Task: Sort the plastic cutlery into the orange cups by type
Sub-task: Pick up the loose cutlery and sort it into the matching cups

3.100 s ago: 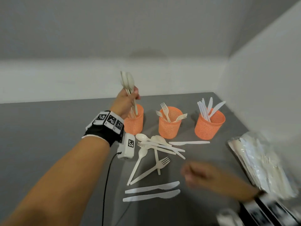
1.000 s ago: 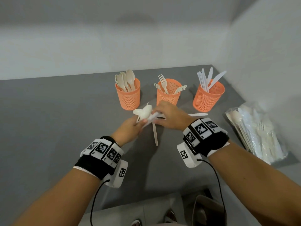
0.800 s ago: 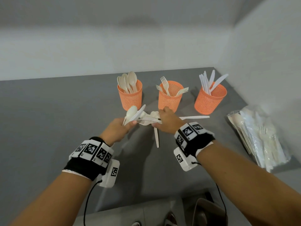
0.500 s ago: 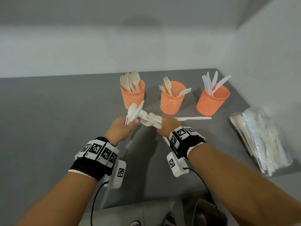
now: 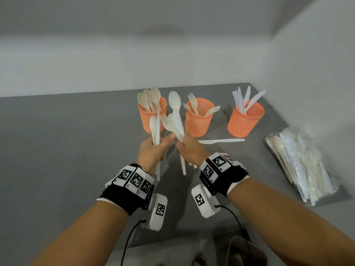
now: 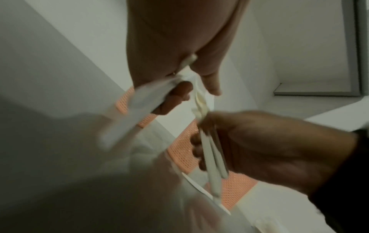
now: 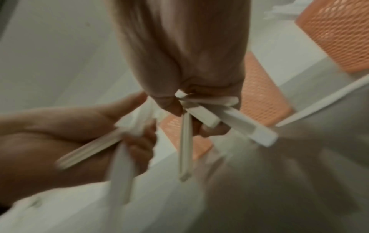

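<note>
**Two hands holding plastic cutlery in front of three orange cups**

Three orange mesh cups stand in a row near the back of a grey table. The left cup holds about five cream spoons. The middle cup holds three forks. The right cup holds about six white knives. One loose knife lies flat on the table in front of the middle and right cups. A clear plastic bag of more cutlery lies at the table's right edge.

The table sits in a corner, with a pale wall behind it and another on the right. Part of the floor shows below the table's near edge.

Both wrists wear black bands with square black-and-white markers and a small white box with a cable.

The left hand is raised above the table in front of the left cup. Its fingers are curled round the handles of a spoon and what looks like a knife, both standing upright out of the fist; the thumb stretches towards the other hand. The right hand, just beside it, has fingers clamped on a fanned bunch of three or more pieces: one spoon bowl points up, a fork's tines show on the left, and the handles stick out below the fist. Both wrist views are blurred, so I cannot count the bunch exactly.
</note>
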Action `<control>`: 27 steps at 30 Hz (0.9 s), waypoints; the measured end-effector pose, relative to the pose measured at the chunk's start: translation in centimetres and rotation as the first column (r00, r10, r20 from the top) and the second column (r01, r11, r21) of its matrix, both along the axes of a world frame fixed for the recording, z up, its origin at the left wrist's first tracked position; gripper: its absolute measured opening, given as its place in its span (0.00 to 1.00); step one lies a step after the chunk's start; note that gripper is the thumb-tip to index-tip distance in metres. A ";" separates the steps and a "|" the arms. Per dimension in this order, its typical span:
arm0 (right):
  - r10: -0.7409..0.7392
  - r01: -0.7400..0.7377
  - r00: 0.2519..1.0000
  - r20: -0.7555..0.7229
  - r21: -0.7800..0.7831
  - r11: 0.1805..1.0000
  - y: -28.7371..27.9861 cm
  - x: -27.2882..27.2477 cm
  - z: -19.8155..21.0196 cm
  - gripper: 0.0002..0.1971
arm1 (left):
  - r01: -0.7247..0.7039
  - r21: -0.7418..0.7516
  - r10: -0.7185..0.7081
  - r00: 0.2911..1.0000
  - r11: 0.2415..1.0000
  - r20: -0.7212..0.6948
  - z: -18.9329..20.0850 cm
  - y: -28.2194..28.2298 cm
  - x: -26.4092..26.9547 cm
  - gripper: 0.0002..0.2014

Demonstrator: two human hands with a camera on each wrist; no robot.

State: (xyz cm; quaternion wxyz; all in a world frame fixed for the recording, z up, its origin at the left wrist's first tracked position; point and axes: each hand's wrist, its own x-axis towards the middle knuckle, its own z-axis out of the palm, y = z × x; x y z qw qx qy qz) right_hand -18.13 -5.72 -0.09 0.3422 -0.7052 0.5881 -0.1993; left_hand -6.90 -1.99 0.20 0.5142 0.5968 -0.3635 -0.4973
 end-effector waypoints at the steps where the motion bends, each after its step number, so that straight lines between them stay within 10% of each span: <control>1: 0.058 -0.057 0.998 0.025 -0.052 0.997 0.5 0.5 0.6 0.19 | 0.011 -0.013 -0.012 0.998 1.000 -0.057 0.4 -0.2 -0.6 0.10; 14: 0.280 -0.281 0.953 0.113 -0.006 0.960 -0.2 -6.2 3.7 0.12 | 0.094 0.049 -0.066 0.909 0.994 -0.411 1.3 -3.0 -2.2 0.04; 20: 0.072 -0.091 0.832 -0.550 -0.007 0.996 -5.7 -12.8 -1.5 0.18 | 0.229 -0.024 -0.222 0.900 0.973 -0.375 1.8 -2.7 -2.9 0.01; 27: 0.044 -0.113 0.726 -0.686 -0.056 0.992 -5.8 -13.9 -4.2 0.15 | 0.322 -0.108 -0.339 0.869 0.941 -0.361 2.1 -2.6 -3.5 0.04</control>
